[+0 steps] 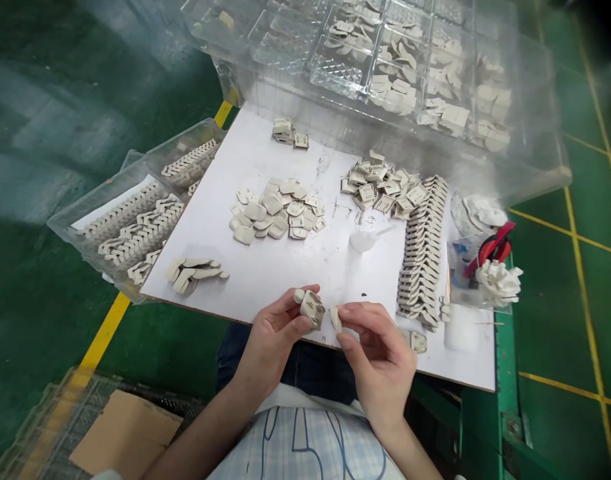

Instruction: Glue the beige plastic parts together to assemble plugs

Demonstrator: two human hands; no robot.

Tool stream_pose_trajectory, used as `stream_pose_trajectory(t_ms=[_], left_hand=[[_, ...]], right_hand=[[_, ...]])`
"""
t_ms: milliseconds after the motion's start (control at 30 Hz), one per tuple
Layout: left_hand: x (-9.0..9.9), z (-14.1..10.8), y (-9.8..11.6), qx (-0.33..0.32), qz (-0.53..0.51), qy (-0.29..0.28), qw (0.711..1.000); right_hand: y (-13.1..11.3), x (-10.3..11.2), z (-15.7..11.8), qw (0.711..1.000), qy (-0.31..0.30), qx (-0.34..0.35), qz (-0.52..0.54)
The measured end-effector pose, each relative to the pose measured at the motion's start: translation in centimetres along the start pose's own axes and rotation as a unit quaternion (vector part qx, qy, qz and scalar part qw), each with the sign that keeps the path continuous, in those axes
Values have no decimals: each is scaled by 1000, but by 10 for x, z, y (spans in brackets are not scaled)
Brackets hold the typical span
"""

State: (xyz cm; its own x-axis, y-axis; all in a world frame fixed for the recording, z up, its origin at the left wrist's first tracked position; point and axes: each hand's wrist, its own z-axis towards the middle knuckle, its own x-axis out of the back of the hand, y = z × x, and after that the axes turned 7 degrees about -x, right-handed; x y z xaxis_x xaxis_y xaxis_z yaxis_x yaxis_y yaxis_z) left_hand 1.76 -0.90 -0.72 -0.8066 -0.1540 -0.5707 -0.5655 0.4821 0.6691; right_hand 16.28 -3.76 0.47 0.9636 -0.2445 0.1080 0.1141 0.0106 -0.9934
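Close to the front edge of the white board [210, 200], my left hand [275, 333] is closed round a beige plastic housing [312, 311] whose hollow side shows. Just right of it, my right hand [378, 350] pinches a small beige cover piece [336, 320] between thumb and fingertips. A narrow gap separates the two parts. Beyond my hands lies a pile of rounded flat beige covers [278, 210]. Farther right is a heap of square beige parts [380, 183], with a small white plastic scoop [364, 240] in front of it.
A long stacked row of beige parts [422, 253] stands at the right. Several loose arm-shaped pieces [192, 273] lie at the left. Clear compartment trays [265, 73] overhang the back, and another clear tray [65, 223] sits left. A red-and-black tool [495, 250] lies right.
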Motion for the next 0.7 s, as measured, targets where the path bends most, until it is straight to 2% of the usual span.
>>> stream_pose_trajectory(t_ms=[300,600,700], left_hand=[[-2,-3,6,-18,12,-6,1000],[4,-1,2,-56,38,-47,997],[4,-1,0,-58,40,-38,997]], right_hand=[[0,-3,2,994,-23,68,-78],[-3,-4,4,991,-28,84,-102],[-2,-4,4,988,-28,95,-115]])
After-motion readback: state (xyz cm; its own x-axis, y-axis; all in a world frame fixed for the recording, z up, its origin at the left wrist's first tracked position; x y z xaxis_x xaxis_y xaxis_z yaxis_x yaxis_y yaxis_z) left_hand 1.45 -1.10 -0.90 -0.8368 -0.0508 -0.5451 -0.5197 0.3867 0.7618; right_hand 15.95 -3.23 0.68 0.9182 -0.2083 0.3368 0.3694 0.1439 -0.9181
